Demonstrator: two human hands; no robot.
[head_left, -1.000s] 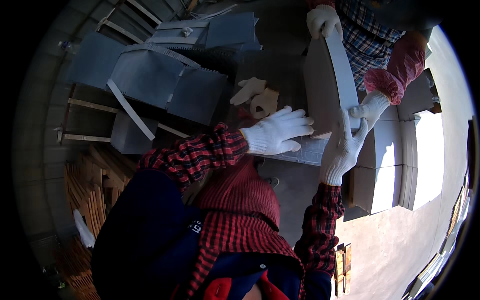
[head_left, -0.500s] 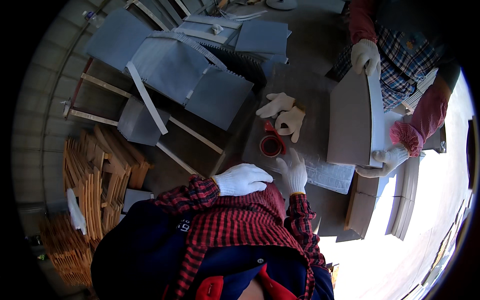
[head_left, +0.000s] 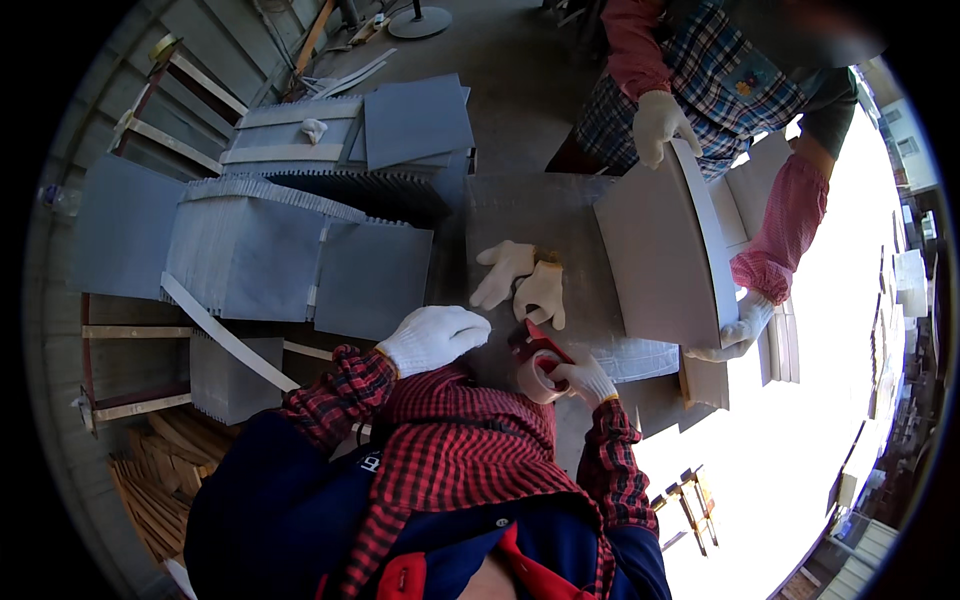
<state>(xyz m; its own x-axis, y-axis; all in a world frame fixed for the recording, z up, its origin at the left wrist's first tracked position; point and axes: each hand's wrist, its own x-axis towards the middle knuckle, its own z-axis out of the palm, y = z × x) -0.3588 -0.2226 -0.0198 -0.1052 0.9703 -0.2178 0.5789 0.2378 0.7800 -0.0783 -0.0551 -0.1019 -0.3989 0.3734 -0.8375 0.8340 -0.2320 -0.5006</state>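
My right hand [head_left: 588, 380], in a white knit glove, grips a red tape dispenser [head_left: 530, 342] with a roll of tape [head_left: 541, 378] in it. It is held over the near edge of the table, tilted. My left hand [head_left: 436, 338], also gloved, hovers to the left of the dispenser, its fingers loosely stretched out and nothing visible in them. Two loose cream gloves [head_left: 525, 280] lie on the dark table [head_left: 570, 215] just beyond the dispenser. At the table's right end, a co-worker's gloved hands [head_left: 658, 125] hold a stack of grey sheets [head_left: 665, 250] on edge.
Bundled blue-grey panels [head_left: 255, 235] stand at the left on a rack, with a pale strip [head_left: 225, 330] slanting down in front. More flat panels [head_left: 415, 120] lie at the far left. Wooden slats [head_left: 165, 470] are piled at the lower left. Bright sunlit floor [head_left: 770, 470] spreads at the right.
My right hand has taken hold of the tape dispenser and lifted it from the table toward me. My left hand has stayed near my lap. The whole view has turned somewhat to the right.
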